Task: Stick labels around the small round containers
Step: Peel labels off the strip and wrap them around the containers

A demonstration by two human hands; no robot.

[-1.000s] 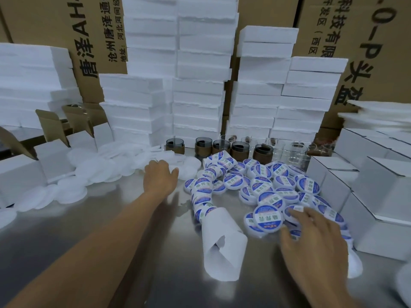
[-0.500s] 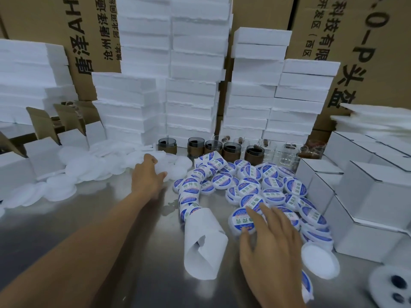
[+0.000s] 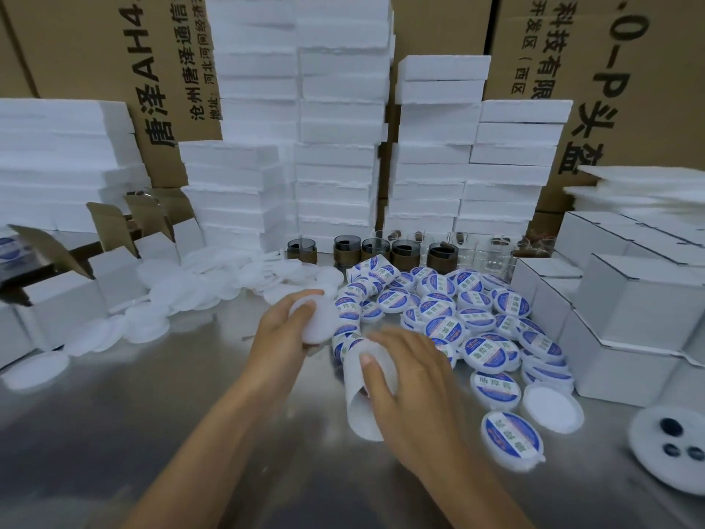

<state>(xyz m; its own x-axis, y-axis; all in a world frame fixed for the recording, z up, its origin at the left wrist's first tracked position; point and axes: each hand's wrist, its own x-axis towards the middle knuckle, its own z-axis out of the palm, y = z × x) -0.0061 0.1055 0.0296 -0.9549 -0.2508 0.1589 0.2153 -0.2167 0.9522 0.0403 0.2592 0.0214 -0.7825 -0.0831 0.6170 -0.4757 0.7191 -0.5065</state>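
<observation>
Containers (image 3: 484, 355) with blue labels lie heaped on the steel table (image 3: 114, 414) at right, in front of dark jars (image 3: 404, 255) and tall foam stacks (image 3: 339, 147). The left hand (image 3: 284, 330) grips a plain white container (image 3: 320, 322) just above the table, beside the far end of the label strip (image 3: 362, 410). The right hand (image 3: 416, 387) lies over that strip with its thumb on the paper; whether it pinches the strip cannot be told.

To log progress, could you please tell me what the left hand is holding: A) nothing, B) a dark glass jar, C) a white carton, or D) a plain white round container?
D: the left hand grips a plain white round container, with no blue label showing on it.
</observation>
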